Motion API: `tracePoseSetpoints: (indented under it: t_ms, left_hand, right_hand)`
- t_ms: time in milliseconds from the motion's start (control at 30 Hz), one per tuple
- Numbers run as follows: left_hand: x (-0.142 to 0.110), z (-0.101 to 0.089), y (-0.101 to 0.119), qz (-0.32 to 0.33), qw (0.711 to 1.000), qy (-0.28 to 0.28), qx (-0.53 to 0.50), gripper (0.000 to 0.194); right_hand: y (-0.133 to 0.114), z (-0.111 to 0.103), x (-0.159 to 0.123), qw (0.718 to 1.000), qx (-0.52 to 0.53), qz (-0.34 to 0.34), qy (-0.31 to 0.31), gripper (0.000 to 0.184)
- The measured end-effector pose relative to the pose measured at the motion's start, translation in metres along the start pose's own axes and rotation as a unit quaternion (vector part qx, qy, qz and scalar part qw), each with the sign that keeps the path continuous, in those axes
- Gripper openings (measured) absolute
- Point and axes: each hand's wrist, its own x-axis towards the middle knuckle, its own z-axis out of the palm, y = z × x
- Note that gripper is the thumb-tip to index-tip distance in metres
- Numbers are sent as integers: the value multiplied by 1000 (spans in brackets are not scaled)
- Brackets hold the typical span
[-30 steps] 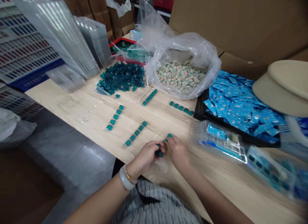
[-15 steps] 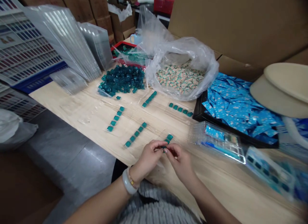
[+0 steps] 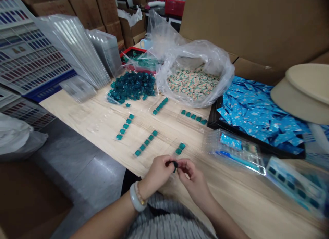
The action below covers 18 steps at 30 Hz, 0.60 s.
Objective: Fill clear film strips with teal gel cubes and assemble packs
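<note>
My left hand (image 3: 158,174) and my right hand (image 3: 191,179) meet above the wooden table top (image 3: 89,129), pinching a small dark teal cube (image 3: 175,165) between their fingertips. Its shape is partly hidden by my fingers. Just beyond my fingers lies a short pair of teal cubes (image 3: 180,148). Longer rows of teal cubes (image 3: 146,142) lie farther up the table, and a heap of teal cubes (image 3: 132,86) sits on clear plastic beyond them. A bracelet (image 3: 136,200) circles my left wrist.
A plastic bag of pale wrapped pieces (image 3: 192,81) and a black tray of blue sachets (image 3: 257,119) stand beyond my hands. Clear blister trays (image 3: 235,150) lie on the right, stacked clear trays (image 3: 73,50) at back left, cardboard boxes behind.
My hands have come closer together around the teal cube, and my fingers now cover more of it. The view has shifted slightly; the rows on the table have not moved.
</note>
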Motion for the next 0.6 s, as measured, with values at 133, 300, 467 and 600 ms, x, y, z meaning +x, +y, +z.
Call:
tracePoseSetpoints:
  t_ms: [133, 300, 467, 600]
  left_hand:
    - [0, -3, -4, -100, 982, -74, -141, 25]
    - [-2, 2, -3, -15, 999, 19, -35, 22]
    - [-8, 6, 3, 107, 985, 60, 122, 25]
    - [-9, 7, 4, 124, 972, 77, 183, 29]
  right_hand:
    - [3, -1, -5, 999, -12, -31, 0, 15]
    - [-3, 2, -4, 996, -68, 5, 60, 10]
    - [-9, 4, 0, 991, -103, 19, 83, 12]
    - [-7, 5, 2, 991, -102, 27, 85, 15]
